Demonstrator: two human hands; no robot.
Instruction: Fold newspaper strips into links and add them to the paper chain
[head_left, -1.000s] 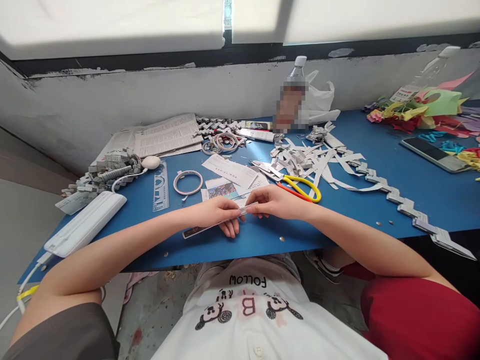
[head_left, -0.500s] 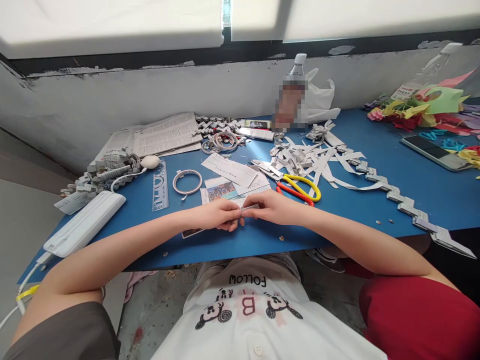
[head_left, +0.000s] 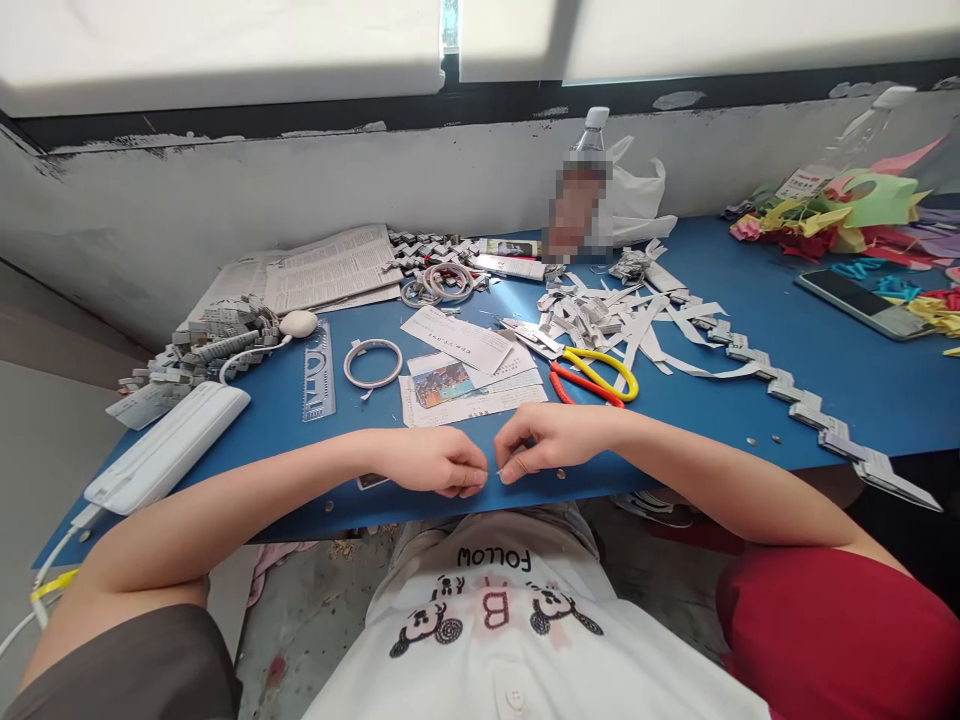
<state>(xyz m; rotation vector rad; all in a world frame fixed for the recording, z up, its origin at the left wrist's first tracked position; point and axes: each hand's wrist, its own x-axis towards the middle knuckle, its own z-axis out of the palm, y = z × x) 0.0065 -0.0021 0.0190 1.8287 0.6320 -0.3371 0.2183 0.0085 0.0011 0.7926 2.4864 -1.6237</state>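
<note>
My left hand (head_left: 431, 462) and my right hand (head_left: 541, 442) meet at the front edge of the blue table (head_left: 825, 360). Both pinch a narrow paper strip (head_left: 373, 481), of which only the left end shows under my left wrist. The fingertips of the two hands nearly touch. Just beyond the hands lies a printed newspaper piece with a colour picture (head_left: 465, 390).
Yellow and red scissors (head_left: 596, 378) lie right of the printed piece, among cut paper strips (head_left: 622, 315). A folded zigzag paper chain (head_left: 817, 420) runs to the right edge. A tape ring (head_left: 373, 362), a ruler (head_left: 319, 370), a white power bank (head_left: 169, 445), newspapers (head_left: 330, 270), a bottle (head_left: 581, 195) and a phone (head_left: 862, 303) stand around.
Both hands have drawn back toward me to the table's front edge with the strip, uncovering the printed piece. The strip is now mostly hidden under the hands.
</note>
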